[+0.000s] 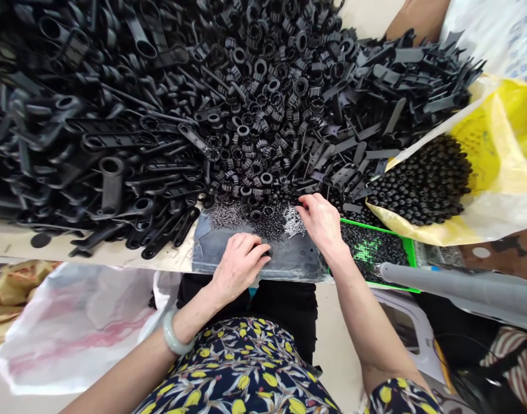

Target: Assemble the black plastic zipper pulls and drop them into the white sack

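My left hand [241, 263] is over the grey work mat [289, 253], its thumb and fingers closed on a small black part [269, 252]. Most of that part is hidden by the fingertips. My right hand [321, 223] reaches to the edge of the pile, just beside the silvery metal pins [293, 222]. Its thumb and forefinger are bent toward each other, with a dark bit between them too small to name. Small dark metal pieces [229, 216] and tiny black pieces [269, 228] lie along the back of the mat.
Black plastic handles [112, 184], ribbed black rings [263, 121] and flat black levers [366, 138] are heaped behind. A yellow bag [496, 167] holds black beads [422, 178]. A green tray [412, 253] of tiny pieces stands right, a grey tool [439, 284] extending over it.
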The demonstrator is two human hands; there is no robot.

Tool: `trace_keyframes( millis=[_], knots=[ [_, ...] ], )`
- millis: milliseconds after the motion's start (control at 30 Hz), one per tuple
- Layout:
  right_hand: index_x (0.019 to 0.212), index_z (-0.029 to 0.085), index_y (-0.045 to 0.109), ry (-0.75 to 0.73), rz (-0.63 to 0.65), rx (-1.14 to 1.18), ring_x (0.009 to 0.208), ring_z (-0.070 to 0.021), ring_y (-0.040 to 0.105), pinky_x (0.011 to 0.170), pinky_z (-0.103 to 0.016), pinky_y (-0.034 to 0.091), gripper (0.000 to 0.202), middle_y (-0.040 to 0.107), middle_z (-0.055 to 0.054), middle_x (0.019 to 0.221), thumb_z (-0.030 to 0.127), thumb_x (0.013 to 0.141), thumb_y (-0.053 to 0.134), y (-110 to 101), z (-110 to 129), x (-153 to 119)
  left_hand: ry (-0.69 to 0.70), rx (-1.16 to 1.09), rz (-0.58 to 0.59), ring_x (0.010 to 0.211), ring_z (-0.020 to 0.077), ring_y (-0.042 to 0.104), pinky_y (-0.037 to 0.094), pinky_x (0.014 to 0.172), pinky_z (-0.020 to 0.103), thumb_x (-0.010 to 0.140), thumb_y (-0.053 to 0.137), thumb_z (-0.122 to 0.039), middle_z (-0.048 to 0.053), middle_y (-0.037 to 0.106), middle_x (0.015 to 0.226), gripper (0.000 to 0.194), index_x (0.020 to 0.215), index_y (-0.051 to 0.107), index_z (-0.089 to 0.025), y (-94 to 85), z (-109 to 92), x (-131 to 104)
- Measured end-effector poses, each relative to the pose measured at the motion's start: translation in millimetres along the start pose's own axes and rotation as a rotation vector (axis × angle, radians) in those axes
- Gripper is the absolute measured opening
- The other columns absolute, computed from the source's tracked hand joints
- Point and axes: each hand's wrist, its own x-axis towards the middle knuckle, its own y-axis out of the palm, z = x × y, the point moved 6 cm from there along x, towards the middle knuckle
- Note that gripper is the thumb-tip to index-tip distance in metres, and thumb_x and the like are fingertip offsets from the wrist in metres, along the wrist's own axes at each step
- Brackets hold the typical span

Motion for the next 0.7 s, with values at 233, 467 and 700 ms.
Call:
trace_keyframes(
  millis=[233,467,700],
  knots=[
    [0.111,0.024,0.075,0.167,0.027,0.628,0.087,-0.0203,0.073,0.086,-0.037,0.06,0.026,0.079,-0.005,0.103,0.042,0.092,0.073,-2,-10,-24,-0.011,0.009,-0.04,0.106,0.0259,0.059,0.049,0.092,0.042,0.101,0.064,-0.021,0.01,0.068,0.108,0.016,0.116,0.068,-0.018,2.5,3,-1],
    [0.113,0.024,0.075,0.264,0.09,0.909,0.088,-0.0197,0.075,0.085,-0.036,0.063,0.031,0.078,-0.004,0.102,0.043,0.088,0.082,5,14,-75,-0.022,0.012,-0.06,0.106,0.0261,0.059,0.05,0.092,0.042,0.102,0.062,-0.023,0.009,0.068,0.107,0.015,0.114,0.07,-0.019,0.3,1,1],
    [0.118,0.024,0.071,-0.099,0.21,0.464,0.088,-0.0183,0.075,0.084,-0.032,0.061,0.019,0.076,-0.006,0.11,0.032,0.105,0.06,10,59,-102,-0.061,-0.017,-0.043,0.104,0.0245,0.058,0.05,0.091,0.042,0.104,0.059,-0.026,0.009,0.067,0.106,0.016,0.112,0.071,-0.019,1.9,5,-1]
  ],
)
